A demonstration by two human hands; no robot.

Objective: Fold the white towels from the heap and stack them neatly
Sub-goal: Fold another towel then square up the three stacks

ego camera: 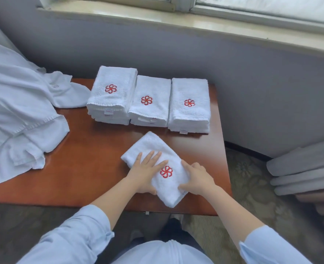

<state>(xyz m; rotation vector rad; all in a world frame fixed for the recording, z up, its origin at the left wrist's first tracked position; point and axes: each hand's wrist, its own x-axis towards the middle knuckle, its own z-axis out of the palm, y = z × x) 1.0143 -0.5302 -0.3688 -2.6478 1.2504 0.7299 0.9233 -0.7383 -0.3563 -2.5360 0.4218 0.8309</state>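
A folded towel (pixel 153 143) is lying at an angle on the near right part of the table (pixel 92 161), its red flower emblem (pixel 166 171) facing up. The left hand (pixel 146 172) is pressing flat on top of it, fingers (pixel 153 156) straight and spread wide, the thumb sitting at the towel's near edge. The right hand (pixel 197 178) is gripping the towel's right edge, with the forefinger lying along the top, the other fingers curling in and the thumb pinching the near corner. Both arms are reaching in over the table's near edge in pale blue sleeves (pixel 85 231).

Three stacks of folded towels are sitting side by side along the table's far edge, each showing the same red flower: the left stack (pixel 111 77), the middle stack (pixel 149 86) and the right stack (pixel 189 88), all touching one another. A heap of loose white towels (pixel 18 111) is spilling over the table's left end. A grey wall and a window sill (pixel 157 20) are running behind the table's far side, and grey curtain folds (pixel 305 172) are resting on the patterned carpet (pixel 252 187) off the table's right end.
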